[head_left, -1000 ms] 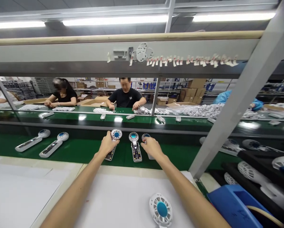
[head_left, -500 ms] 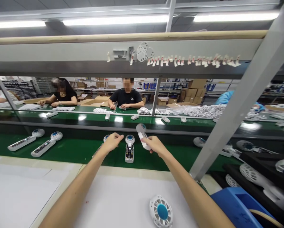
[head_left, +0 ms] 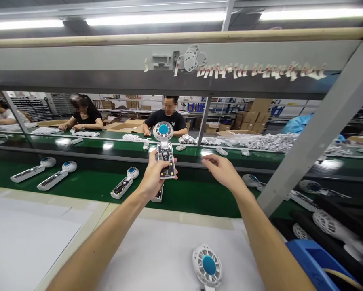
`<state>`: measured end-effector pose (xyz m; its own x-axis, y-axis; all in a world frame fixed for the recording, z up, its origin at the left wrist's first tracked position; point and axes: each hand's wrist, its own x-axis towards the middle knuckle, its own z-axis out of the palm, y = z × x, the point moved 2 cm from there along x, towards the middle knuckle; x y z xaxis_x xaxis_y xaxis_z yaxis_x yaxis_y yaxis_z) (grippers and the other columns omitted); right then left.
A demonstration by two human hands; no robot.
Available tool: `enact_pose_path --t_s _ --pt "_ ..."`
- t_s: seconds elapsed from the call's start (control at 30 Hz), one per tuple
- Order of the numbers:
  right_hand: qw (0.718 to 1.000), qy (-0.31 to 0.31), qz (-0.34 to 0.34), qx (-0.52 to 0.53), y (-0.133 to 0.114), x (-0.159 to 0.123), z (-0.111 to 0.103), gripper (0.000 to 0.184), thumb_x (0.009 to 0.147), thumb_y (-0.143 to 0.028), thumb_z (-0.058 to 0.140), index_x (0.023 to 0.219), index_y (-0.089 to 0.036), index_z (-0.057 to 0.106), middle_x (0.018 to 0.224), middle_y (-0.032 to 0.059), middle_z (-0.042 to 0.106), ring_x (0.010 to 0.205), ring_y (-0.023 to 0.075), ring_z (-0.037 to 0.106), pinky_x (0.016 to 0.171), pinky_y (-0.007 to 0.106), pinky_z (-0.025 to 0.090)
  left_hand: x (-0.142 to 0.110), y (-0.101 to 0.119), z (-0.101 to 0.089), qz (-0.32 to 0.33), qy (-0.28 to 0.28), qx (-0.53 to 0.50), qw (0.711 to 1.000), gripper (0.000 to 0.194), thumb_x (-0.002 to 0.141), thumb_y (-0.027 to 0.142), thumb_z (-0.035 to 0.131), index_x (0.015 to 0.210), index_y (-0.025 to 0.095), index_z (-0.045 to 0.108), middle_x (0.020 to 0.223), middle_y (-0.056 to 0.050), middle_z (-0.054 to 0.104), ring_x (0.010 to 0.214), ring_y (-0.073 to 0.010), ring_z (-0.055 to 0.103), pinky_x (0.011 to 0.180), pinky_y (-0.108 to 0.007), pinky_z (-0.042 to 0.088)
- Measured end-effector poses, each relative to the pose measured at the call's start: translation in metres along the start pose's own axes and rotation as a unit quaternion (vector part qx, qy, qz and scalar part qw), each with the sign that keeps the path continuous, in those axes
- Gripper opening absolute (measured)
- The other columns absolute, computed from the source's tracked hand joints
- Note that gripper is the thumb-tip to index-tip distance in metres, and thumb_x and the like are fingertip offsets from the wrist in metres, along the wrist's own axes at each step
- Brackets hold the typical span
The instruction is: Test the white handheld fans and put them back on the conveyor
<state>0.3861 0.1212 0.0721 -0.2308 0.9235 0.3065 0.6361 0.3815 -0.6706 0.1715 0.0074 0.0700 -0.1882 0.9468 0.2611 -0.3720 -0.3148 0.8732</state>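
My left hand (head_left: pixel 153 171) is wrapped round a handheld fan (head_left: pixel 166 155), raised upright above the green belt. Its round white head has a blue centre, and the handle is uncovered, showing a dark circuit board. My right hand (head_left: pixel 222 171) is empty to the right of it, fingers loosely bent and apart from the fan. Another fan handle (head_left: pixel 158 196) lies on the belt, partly hidden behind my left hand and the held fan. Left of that is a further open-handled fan (head_left: pixel 122 188). On the white sheet near me lies a fan head (head_left: pixel 208 264), cut off by the lower edge.
Two fans (head_left: pixel 57 180) lie farther left on the green belt (head_left: pixel 199 198). A slanted metal post (head_left: pixel 315 121), black trays with fan parts and a blue bin (head_left: pixel 315 258) stand at right. Across the line, co-workers sit behind piles of white parts (head_left: pixel 260 140).
The handheld fan has passed from my right hand to my left and turned board side towards me. My right hand has let go and moved right. The view has shifted slightly.
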Motion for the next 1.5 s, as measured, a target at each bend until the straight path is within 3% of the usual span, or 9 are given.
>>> enact_pose_path --t_s 0.1,0.23,0.37,0.67,1.0,1.23,1.37,1.5 --pt "0.998 0.003 0.035 -0.055 0.025 0.013 0.002 0.036 0.093 -0.037 0.057 0.117 -0.016 0.072 0.109 0.0122 0.073 0.1 0.028 0.066 0.081 0.032 0.047 -0.006 0.014 0.003 0.023 -0.013 0.019 0.999 0.064 0.079 0.013 0.058 0.137 0.026 0.035 0.097 -0.002 0.068 0.07 -0.0151 0.068 0.064 -0.032 0.062" --pt "0.991 -0.021 0.072 -0.114 0.049 0.022 0.008 0.038 0.092 -0.034 0.059 0.122 -0.013 0.07 0.108 0.0137 0.073 0.101 0.0299 0.067 0.08 0.033 0.047 -0.02 0.034 0.01 0.053 -0.065 0.052 0.995 0.076 0.077 0.016 0.065 0.141 0.028 0.027 0.104 -0.004 0.067 0.08 -0.0205 0.072 0.067 -0.035 0.063" --pt "0.985 -0.048 0.079 -0.147 0.068 0.029 0.016 0.041 0.093 -0.035 0.06 0.127 -0.014 0.068 0.114 0.0138 0.071 0.103 0.0286 0.067 0.084 0.033 0.048 -0.032 0.048 0.017 0.049 -0.084 0.045 0.994 0.077 0.071 0.014 0.067 0.135 0.028 0.025 0.111 -0.006 0.067 0.07 -0.018 0.071 0.056 -0.03 0.06" --pt "0.97 -0.1 0.112 -0.193 0.111 0.038 0.045 0.039 0.098 -0.04 0.064 0.128 -0.015 0.062 0.127 0.011 0.064 0.108 0.0228 0.065 0.096 0.044 0.054 -0.038 0.056 0.021 0.053 -0.1 0.037 0.993 0.072 0.07 0.012 0.064 0.134 0.027 0.033 0.107 -0.004 0.065 0.069 -0.0173 0.07 0.055 -0.029 0.06" --pt "0.953 -0.036 0.171 -0.248 0.123 0.033 0.041 0.064 0.098 -0.04 0.06 0.152 -0.017 0.037 0.15 0.0193 0.042 0.129 0.0331 0.052 0.104 0.05 0.047 -0.035 0.057 0.018 0.07 -0.084 0.038 0.993 0.068 0.07 0.013 0.066 0.129 0.028 0.035 0.115 -0.004 0.065 0.076 -0.0171 0.069 0.057 -0.03 0.062" --pt "0.941 -0.011 0.217 -0.26 0.134 0.03 0.042 0.059 0.098 -0.041 0.06 0.149 -0.018 0.042 0.149 0.0159 0.044 0.13 0.0316 0.051 0.105 0.051 0.046 -0.033 0.052 0.014 0.06 -0.095 0.008 0.994 0.067 0.069 0.01 0.068 0.128 0.027 0.04 0.12 -0.006 0.064 0.082 -0.0182 0.069 0.062 -0.032 0.064" --pt "0.933 0.009 0.241 -0.267 0.14 0.027 0.042 0.057 0.098 -0.043 0.06 0.146 -0.017 0.046 0.149 0.0162 0.043 0.131 0.0324 0.049 0.105 0.051 0.046 -0.032 0.049 0.012 0.075 -0.074 -0.004 0.994 0.07 0.064 0.003 0.064 0.126 0.027 0.041 0.115 -0.003 0.066 0.083 -0.0174 0.068 0.061 -0.03 0.063" --pt "0.925 0.033 0.261 -0.275 0.145 0.025 0.04 0.061 0.098 -0.044 0.059 0.149 -0.016 0.041 0.151 0.0172 0.041 0.134 0.0339 0.046 0.108 0.052 0.043 -0.033 0.05 0.013 0.073 -0.085 0.001 0.994 0.063 0.071 0.007 0.066 0.126 0.027 0.043 0.118 -0.004 0.066 0.083 -0.0178 0.069 0.062 -0.032 0.063"
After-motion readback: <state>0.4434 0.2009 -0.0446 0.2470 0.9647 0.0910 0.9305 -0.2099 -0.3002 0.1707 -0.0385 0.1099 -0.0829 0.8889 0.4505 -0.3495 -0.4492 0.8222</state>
